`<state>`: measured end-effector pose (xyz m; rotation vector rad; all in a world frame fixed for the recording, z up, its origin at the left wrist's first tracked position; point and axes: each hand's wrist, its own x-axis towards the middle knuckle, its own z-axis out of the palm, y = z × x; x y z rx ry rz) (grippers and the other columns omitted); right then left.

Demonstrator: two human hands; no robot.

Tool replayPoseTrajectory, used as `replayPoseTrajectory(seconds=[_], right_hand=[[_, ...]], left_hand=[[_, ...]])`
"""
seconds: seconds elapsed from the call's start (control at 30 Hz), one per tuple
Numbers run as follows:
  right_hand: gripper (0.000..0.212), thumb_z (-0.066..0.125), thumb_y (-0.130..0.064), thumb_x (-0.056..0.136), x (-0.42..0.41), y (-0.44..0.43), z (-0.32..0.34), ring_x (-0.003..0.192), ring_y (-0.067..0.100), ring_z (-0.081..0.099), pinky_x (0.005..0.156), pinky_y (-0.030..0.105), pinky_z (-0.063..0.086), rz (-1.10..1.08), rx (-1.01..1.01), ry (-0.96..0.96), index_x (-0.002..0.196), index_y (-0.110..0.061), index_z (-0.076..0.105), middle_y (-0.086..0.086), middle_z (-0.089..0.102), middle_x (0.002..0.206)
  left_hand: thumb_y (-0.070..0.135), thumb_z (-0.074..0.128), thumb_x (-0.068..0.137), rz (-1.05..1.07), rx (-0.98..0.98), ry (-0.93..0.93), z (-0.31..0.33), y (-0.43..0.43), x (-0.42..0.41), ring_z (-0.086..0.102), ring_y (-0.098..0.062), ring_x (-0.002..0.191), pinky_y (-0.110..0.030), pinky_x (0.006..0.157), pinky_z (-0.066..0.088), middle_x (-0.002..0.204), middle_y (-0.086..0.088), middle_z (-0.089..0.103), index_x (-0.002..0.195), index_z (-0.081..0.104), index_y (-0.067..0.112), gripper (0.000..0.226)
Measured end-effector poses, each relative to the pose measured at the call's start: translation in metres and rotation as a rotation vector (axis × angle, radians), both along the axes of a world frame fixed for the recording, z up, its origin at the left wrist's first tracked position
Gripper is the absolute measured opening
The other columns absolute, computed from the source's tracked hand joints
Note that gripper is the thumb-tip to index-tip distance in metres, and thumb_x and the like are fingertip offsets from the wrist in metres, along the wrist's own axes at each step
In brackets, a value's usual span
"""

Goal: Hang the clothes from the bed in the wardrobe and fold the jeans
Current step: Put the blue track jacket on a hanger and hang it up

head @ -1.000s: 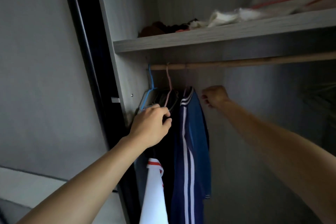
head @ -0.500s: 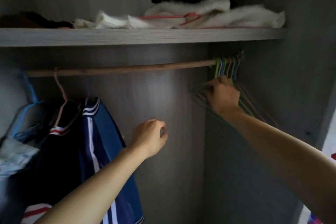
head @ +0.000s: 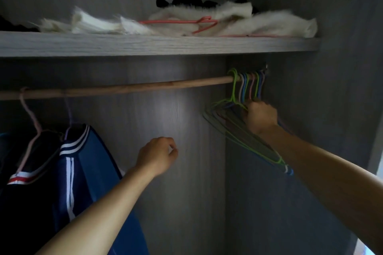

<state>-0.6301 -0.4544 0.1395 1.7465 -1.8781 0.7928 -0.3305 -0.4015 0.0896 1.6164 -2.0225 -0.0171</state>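
Home wardrobe (head: 176, 203): rail (head: 124, 89) w/ hangers (head: 256, 145)

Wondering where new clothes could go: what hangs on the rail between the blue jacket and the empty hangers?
Nothing. The head view shows that stretch of rail bare, from jacket to hangers; the left hand hovers below it.
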Motion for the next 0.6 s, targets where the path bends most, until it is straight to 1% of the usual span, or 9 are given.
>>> replayPoseTrajectory(seconds=[0.07,0.17,0.27,0.37,0.47,0.53,0.6], right_hand=[[0.028,0.051,-0.033,0.095,0.008,0.006,0.009,0.1,0.039,0.063,0.077,0.04,0.05,-0.009,-0.024,-0.018,0.11,-0.015,0.066,0.015,0.063,0.114],[0.03,0.052,-0.039,0.093,0.02,0.016,0.019,0.101,0.039,0.063,0.08,0.04,0.05,-0.055,-0.033,-0.025,0.108,-0.018,0.068,0.014,0.064,0.113],[0.03,0.052,-0.039,0.093,0.034,0.03,0.026,0.101,0.039,0.063,0.081,0.041,0.05,-0.076,-0.037,-0.054,0.11,-0.02,0.066,0.014,0.064,0.112],[0.029,0.05,-0.038,0.094,0.053,0.05,0.032,0.099,0.04,0.063,0.078,0.041,0.05,-0.095,-0.085,-0.08,0.111,-0.019,0.064,0.016,0.066,0.11],[0.027,0.049,-0.037,0.095,0.068,0.08,0.023,0.095,0.042,0.063,0.071,0.039,0.045,-0.105,-0.079,-0.093,0.116,-0.024,0.06,0.018,0.068,0.105],[0.03,0.05,-0.038,0.094,0.071,0.106,0.012,0.097,0.041,0.062,0.07,0.038,0.042,-0.103,-0.034,-0.148,0.123,-0.031,0.058,0.017,0.068,0.107],[0.032,0.052,-0.04,0.093,0.066,0.136,-0.002,0.1,0.04,0.062,0.074,0.038,0.046,-0.107,0.017,-0.223,0.124,-0.036,0.059,0.014,0.068,0.11]], left_hand=[[0.031,0.054,0.09,-0.009,-0.005,0.014,0.004,-0.001,0.007,0.063,-0.02,0.087,-0.033,0.078,0.053,0.093,0.004,0.066,0.09,0.068,0.032,0.014],[0.031,0.053,0.09,-0.05,0.002,0.024,0.007,0.002,0.019,0.062,-0.018,0.084,-0.031,0.074,0.053,0.091,0.005,0.065,0.085,0.066,0.033,0.014],[0.031,0.053,0.091,-0.097,0.02,0.021,0.005,0.01,0.031,0.062,-0.016,0.082,-0.029,0.072,0.053,0.09,0.005,0.065,0.089,0.067,0.031,0.014],[0.032,0.053,0.091,-0.13,0.006,0.009,0.001,0.02,0.044,0.063,-0.019,0.083,-0.033,0.074,0.054,0.093,0.003,0.067,0.095,0.068,0.027,0.017],[0.031,0.052,0.089,-0.141,-0.001,-0.003,-0.003,0.028,0.054,0.064,-0.022,0.088,-0.035,0.077,0.054,0.097,0.002,0.068,0.095,0.069,0.026,0.018],[0.032,0.052,0.088,-0.15,0.016,-0.017,-0.008,0.034,0.053,0.064,-0.025,0.09,-0.035,0.078,0.054,0.098,0.0,0.069,0.091,0.068,0.025,0.018],[0.032,0.053,0.086,-0.164,0.033,-0.03,-0.012,0.04,0.047,0.065,-0.026,0.091,-0.034,0.077,0.054,0.098,-0.001,0.07,0.081,0.063,0.025,0.014]])
